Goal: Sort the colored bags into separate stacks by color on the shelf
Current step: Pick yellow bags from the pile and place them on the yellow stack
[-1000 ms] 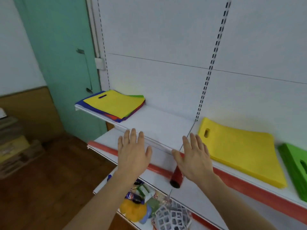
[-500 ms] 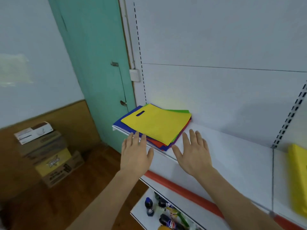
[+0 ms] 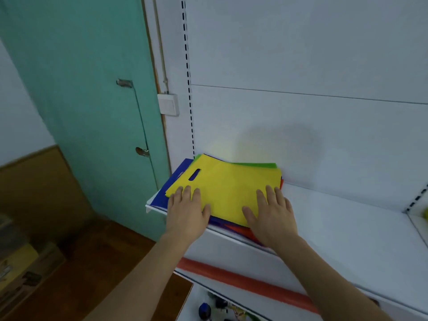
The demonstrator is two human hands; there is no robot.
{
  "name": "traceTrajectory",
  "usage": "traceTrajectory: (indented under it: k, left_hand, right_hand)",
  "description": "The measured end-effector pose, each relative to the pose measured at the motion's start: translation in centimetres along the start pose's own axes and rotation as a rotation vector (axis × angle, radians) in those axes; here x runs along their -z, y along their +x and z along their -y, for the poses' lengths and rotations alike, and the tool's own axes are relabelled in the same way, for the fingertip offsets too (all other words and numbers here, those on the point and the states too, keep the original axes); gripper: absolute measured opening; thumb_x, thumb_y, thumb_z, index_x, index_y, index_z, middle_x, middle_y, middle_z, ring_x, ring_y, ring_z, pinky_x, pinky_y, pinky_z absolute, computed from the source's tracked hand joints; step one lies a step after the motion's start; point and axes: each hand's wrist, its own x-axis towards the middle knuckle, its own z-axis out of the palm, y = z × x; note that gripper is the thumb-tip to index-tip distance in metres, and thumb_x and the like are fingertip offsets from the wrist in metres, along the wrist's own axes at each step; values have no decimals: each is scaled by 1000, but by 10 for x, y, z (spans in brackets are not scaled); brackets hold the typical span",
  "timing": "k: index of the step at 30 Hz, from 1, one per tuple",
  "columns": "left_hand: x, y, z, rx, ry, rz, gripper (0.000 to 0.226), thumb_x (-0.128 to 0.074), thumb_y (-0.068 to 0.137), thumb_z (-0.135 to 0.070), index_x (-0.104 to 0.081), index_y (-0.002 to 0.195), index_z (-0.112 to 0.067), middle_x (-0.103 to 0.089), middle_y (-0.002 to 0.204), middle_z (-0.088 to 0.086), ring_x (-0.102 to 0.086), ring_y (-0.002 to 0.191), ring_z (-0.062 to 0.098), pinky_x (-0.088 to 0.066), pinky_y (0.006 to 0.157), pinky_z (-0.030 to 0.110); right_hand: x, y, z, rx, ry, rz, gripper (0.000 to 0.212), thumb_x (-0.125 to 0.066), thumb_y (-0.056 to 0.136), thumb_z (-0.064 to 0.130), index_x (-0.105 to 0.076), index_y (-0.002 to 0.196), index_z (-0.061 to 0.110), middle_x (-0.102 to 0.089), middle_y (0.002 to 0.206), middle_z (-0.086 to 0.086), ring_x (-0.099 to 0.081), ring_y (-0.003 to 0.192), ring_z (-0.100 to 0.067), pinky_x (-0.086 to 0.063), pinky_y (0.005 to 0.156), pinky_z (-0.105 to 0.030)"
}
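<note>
- Now both hands had arrived from mid-air: left hand [image 3: 186, 210] and right hand [image 3: 272, 213] lay flat, fingers straight, on the yellow bag [image 3: 228, 185];
- mixed pile [image 3: 172, 189] sat unsorted at the shelf [image 3: 347, 218] end; lifting looked next.

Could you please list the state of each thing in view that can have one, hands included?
Left hand: open, flat on the yellow bag.
Right hand: open, flat on the yellow bag.
Yellow bag: flat, topmost of the mixed pile.
Mixed pile: unsorted; blue, green, red edges showing.
Green door: closed.
</note>
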Motion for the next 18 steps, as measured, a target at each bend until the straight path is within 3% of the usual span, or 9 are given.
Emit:
traceTrajectory:
  k: [5, 10, 18]
  left_hand:
    - [-7, 40, 31, -140, 18, 10, 68, -33, 106, -58, -36, 159, -17, -34, 166, 11, -22, 157, 33, -22, 128, 52]
    - [-15, 62, 42, -201, 20, 32, 75, -34, 102, -65, -33, 160, -17, -29, 168, 14, -18, 158, 36, -22, 126, 56]
    - [-23, 71, 41, -274, 93, 78, 102, -10, 93, -83, -22, 165, -12, -13, 173, 18, -4, 161, 36, -7, 129, 57]
  right_hand:
    - [-9, 5, 30, -160, -26, 20, 81, -23, 102, 73, -26, 165, 21, -15, 175, -9, -6, 162, -34, -18, 128, -52]
    - [-13, 6, 44, -245, -41, 93, 84, -23, 100, 76, -25, 164, 23, -12, 175, -11, -7, 161, -35, -17, 127, -55]
    - [-14, 5, 44, -279, -15, 87, 86, -27, 99, 79, -23, 165, 24, -30, 170, 2, -20, 158, -27, -20, 126, -49]
